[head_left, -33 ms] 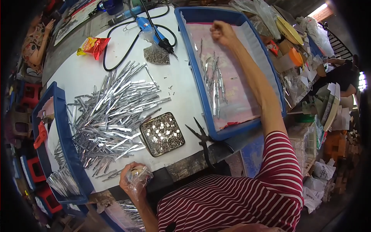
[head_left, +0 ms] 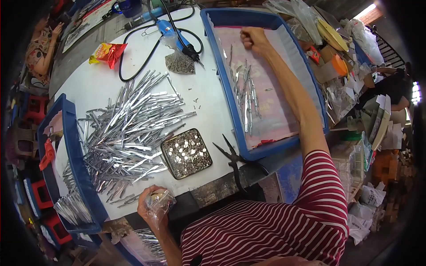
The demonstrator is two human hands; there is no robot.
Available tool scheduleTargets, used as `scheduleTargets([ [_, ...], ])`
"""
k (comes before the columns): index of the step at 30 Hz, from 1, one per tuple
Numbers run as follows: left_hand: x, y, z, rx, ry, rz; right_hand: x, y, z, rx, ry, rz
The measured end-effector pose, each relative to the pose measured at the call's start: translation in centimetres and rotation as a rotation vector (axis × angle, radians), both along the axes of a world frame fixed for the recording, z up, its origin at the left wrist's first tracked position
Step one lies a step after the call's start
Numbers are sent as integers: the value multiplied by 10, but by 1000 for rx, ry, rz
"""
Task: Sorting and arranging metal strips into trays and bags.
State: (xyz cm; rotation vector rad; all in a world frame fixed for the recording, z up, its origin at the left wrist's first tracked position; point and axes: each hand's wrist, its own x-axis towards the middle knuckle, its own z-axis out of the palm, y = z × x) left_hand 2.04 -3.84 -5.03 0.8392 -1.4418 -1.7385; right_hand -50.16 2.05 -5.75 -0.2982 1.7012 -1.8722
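My right hand (head_left: 255, 40) is curled closed above the far end of a large blue tray (head_left: 237, 128); whatever its fingers hold is hidden. Several thin metal strips (head_left: 246, 95) lie on the tray's pink and white lining, nearer to me than that hand. At the table's front edge, my left hand (head_left: 144, 200) is closed around a crumpled clear plastic bag (head_left: 160, 205); its contents cannot be made out. Beyond it spreads a big heap of silvery metal strips (head_left: 128, 128). A square tin (head_left: 187, 154) of small metal pieces stands to the heap's right.
Black-handled pliers (head_left: 232, 157) lie between the tin and the blue tray. Toward the back are a blue corded tool (head_left: 177, 37), a bag of small metal bits (head_left: 180, 63) and a red-yellow packet (head_left: 107, 54). Another blue tray (head_left: 82, 173) borders the left side. A co-worker's arm (head_left: 46, 57) shows far left.
My right hand has shifted slightly left above the tray, its fingers still curled. The left hand and the bag have hardly moved.
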Motion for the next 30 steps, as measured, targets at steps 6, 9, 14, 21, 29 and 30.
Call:
scheduleTargets([
  [6, 2, -1, -5, 46, 81, -35, 3, -6, -14, 533, 715, -56],
  [9, 3, -1, -6, 45, 72, -35, 9, -7, -11, 664, 848, -66],
  [14, 4, -1, -5, 64, 87, -35, 17, -3, -8, 621, 868, 4],
  [21, 9, -2, -11, 53, 66, -54, 13, -1, -19, 686, 1308, 84],
  [29, 13, -4, -11, 147, 80, -61, 12, 14, -2, 496, 875, 240],
  [30, 14, -4, -11, 119, 60, -76, 16, 16, 0, 437, 751, 240],
])
